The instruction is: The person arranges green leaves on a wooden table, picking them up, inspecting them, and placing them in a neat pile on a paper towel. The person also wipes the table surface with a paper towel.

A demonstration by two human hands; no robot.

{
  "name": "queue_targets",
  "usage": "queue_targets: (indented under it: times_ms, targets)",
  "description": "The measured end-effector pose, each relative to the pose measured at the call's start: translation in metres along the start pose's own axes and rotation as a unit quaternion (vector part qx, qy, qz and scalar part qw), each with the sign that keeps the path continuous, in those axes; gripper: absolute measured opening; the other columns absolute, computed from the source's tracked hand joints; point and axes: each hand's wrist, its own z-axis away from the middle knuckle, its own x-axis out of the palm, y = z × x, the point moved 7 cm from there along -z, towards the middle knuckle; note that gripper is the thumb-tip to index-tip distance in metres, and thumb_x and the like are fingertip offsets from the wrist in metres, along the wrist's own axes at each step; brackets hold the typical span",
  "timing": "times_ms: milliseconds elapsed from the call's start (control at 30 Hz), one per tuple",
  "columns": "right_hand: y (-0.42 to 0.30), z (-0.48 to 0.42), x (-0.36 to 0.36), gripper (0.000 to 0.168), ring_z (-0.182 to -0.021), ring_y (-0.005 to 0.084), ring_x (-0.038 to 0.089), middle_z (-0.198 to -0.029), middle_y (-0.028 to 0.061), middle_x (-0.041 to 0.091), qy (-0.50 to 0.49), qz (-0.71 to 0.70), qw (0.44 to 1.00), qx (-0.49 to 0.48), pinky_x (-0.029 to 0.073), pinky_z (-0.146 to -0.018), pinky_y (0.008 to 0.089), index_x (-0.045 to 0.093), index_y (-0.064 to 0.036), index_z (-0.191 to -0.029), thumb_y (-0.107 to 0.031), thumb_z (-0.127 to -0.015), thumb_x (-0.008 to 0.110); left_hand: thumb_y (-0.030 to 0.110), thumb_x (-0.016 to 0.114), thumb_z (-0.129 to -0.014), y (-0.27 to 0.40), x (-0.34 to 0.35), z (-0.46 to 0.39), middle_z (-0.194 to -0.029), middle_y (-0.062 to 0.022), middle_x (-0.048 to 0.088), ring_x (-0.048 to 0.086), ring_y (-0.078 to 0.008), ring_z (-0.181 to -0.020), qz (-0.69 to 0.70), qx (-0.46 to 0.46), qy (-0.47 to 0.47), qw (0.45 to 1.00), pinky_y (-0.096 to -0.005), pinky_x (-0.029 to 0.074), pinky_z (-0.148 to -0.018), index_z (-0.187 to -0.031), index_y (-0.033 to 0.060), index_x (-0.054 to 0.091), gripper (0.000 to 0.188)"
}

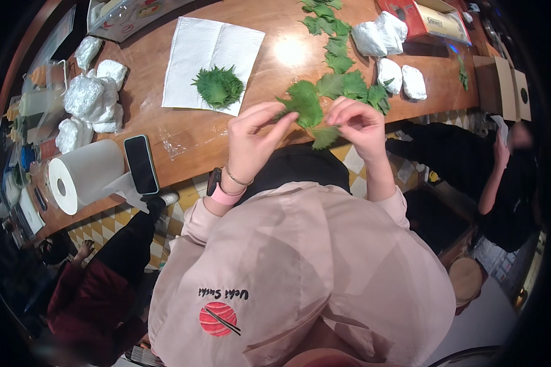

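Between my thumb and fingers, my left hand (259, 133) pinches a green shiso leaf (303, 104) at the table's near edge. My right hand (359, 126) has its fingertips closed on the edge of another, smaller-looking shiso leaf (326, 137) just below the first. A round pile of shiso leaves (218, 87) lies on a white paper towel (213, 39) up and to the left of my hands. More loose shiso leaves (342, 62) run in a line up the wooden table beyond my right hand. Whether each pinch holds one leaf or more is hidden.
Foil-wrapped bundles (85, 98) sit at the left, more foil-wrapped bundles (380, 34) at the upper right. A paper towel roll (92, 172) and a phone (141, 164) lie near the left edge. One person (509, 183) is at the right, another person (96, 289) at lower left.
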Motion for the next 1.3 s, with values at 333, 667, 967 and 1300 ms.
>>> queue_targets:
  times_ms: [333,667,967,1300]
  targets:
    - [0.072,-0.028,0.05,0.02,-0.097,0.0097,0.054,-0.106,0.007,0.055,0.007,-0.02,0.982,0.187,0.048,-0.078,0.0235,0.055,-0.002,-0.091,0.008,-0.079,0.067,-0.002,0.063,-0.085,-0.043,-0.014,0.023,-0.111,-0.0114,0.058,0.062,-0.0127,-0.088,0.238,-0.126,-0.064,0.961,-0.0232,0.055,-0.069,-0.107,-0.0092,0.059,0.024]
    - [0.163,-0.094,0.08,0.029,-0.073,0.0087,0.061,-0.088,0.0049,0.063,0.013,0.019,0.977,0.214,0.05,-0.067,0.0209,0.057,-0.002,-0.1,-0.01,-0.078,0.074,0.002,0.071,-0.081,-0.134,-0.091,-0.009,-0.085,-0.0074,0.068,0.062,-0.0089,-0.068,0.158,-0.21,0.125,0.957,-0.0191,0.05,-0.06,-0.117,-0.0074,0.056,0.04]
    - [0.196,-0.105,0.07,0.024,-0.069,0.0078,0.06,-0.079,0.0027,0.064,0.044,0.184,0.962,0.198,0.05,-0.065,0.0231,0.059,-0.004,-0.093,-0.011,-0.076,0.073,0.006,0.072,-0.076,-0.097,-0.094,-0.018,-0.106,-0.0106,0.062,0.061,-0.0195,-0.089,-0.314,-0.03,0.175,0.933,-0.0303,0.05,-0.073,-0.117,0.0046,0.06,0.043]
    - [0.155,-0.092,0.04,0.021,-0.081,0.0095,0.063,-0.094,0.0073,0.063,0.052,0.189,0.961,0.196,0.051,-0.073,0.0222,0.057,-0.001,-0.103,-0.01,-0.086,0.065,0.036,0.054,-0.09,-0.114,-0.032,-0.002,-0.148,-0.0144,0.033,0.026,-0.0278,-0.14,-0.516,0.088,-0.05,0.85,-0.0549,0.014,-0.111,-0.138,-0.0019,0.038,0.063]
